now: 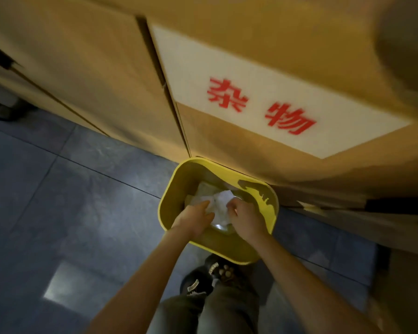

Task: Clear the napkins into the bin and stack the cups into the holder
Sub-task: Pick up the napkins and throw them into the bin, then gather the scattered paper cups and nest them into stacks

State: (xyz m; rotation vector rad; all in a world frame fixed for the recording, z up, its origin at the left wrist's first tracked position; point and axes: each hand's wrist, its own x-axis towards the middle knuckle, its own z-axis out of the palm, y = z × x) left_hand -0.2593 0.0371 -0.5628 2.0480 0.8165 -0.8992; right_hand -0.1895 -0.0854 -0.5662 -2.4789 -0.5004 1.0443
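Crumpled white paper napkins (221, 204) sit bunched between both hands, just over the open mouth of the yellow rounded-rectangular plastic bin (173, 186), with more pale paper lying lower inside it. Judgement: the wad is very light, soft and springy; it will compress under any pinch and may loosen and shed a sheet when let go, so hold is best taken around the bulk of the bundle rather than by a loose corner. The left hand (195, 219) has its fingers curled against the near-left side of the wad; the right hand (245, 216) closes on the right side, fingertips pinching paper. Both are low, inside the rim. No fragility concern; no slip risk apart from stray sheets. The bin stands on dark grey floor tiles (58, 189), just against a tan cabinet front (94, 80) bearing a white label with red characters (263, 107). No cups or holder are in view.
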